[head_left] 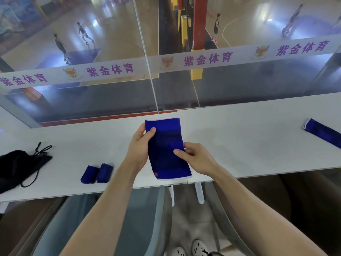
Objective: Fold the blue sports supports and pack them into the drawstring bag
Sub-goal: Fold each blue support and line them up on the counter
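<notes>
A long blue sports support (pixel 164 159) with white end trims is held flat over the white counter (pixel 239 137) in the middle. My left hand (pixel 141 145) grips its left edge, thumb on top. Its right edge is pinched by my right hand (pixel 193 156). Two folded blue supports (pixel 96 173) lie side by side on the counter to the left. The black drawstring bag (pixel 16 167) lies at the far left with its cord loose. Another blue support (pixel 322 133) lies unfolded at the far right edge.
A glass wall (pixel 166 85) with a printed band rises right behind the counter, overlooking a sports hall with people. The counter's front edge (pixel 129 188) runs just below the held support; white brackets (pixel 200 193) hang beneath it.
</notes>
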`<state>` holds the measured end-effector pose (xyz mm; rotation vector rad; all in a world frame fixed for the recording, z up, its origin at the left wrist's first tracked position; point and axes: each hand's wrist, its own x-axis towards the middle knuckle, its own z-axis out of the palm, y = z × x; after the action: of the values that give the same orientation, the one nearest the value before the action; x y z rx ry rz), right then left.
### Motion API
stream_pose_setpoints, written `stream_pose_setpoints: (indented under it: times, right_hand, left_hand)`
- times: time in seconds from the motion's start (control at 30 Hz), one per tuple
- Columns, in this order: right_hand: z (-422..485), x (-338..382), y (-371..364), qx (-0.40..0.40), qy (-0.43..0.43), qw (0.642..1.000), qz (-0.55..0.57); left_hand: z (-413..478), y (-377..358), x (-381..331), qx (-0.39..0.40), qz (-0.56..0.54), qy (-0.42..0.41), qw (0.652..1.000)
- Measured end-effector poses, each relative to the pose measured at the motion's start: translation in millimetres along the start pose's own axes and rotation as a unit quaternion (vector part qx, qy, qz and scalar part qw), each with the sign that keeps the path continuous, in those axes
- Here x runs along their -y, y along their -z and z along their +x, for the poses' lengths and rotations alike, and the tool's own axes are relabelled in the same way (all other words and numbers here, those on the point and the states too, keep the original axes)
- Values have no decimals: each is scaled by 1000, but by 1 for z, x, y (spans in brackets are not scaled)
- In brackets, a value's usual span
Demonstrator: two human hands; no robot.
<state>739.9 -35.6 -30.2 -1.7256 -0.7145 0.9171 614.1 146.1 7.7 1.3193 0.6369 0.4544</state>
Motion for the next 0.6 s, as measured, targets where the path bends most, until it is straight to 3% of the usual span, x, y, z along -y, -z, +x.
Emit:
stream_pose_setpoints:
  times: [0.13, 0.23, 0.3, 0.43, 0.6]
  right_hand:
    - [2, 0, 2, 0, -22, 999, -27]
    - [4, -2, 5, 6, -50, 998, -44]
    - [6, -5, 7, 4, -69, 995, -65]
    - [9, -9, 8, 0, -92, 991, -98]
    - [10, -24, 12, 48, -142, 979, -140]
  left_hand:
    - [5, 8, -5, 2, 52, -9, 999]
    - [12, 16, -17, 12, 164, -35, 986]
    - [17, 21, -26, 62, 265, -40, 962]
    - [20, 13, -34, 168, 442, -11, 881]
    - [20, 13, -20, 124, 390, -27, 912]
